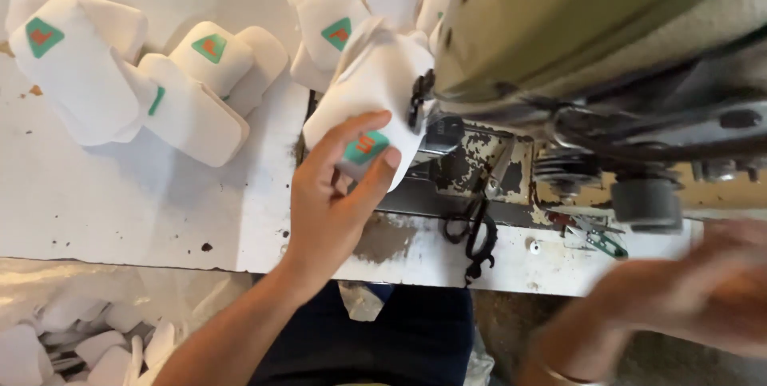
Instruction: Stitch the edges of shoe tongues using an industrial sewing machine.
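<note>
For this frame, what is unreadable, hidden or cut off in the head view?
- Right hand: motion-blurred in the head view; whether it holds anything cannot be told.
- White padded fabric piece with a green and orange patch: the left hand grips its lower end, and its fingers cover part of the patch.
- Olive-green sewing machine head: cut off by the top and right edges; it hides the needle area.
- Small green-handled snips: too small to show detail.

Your left hand (339, 186) raised, fingers curled in pinch grip, forearm angled up-right. Your right hand (703, 290) blurred, low right.
</note>
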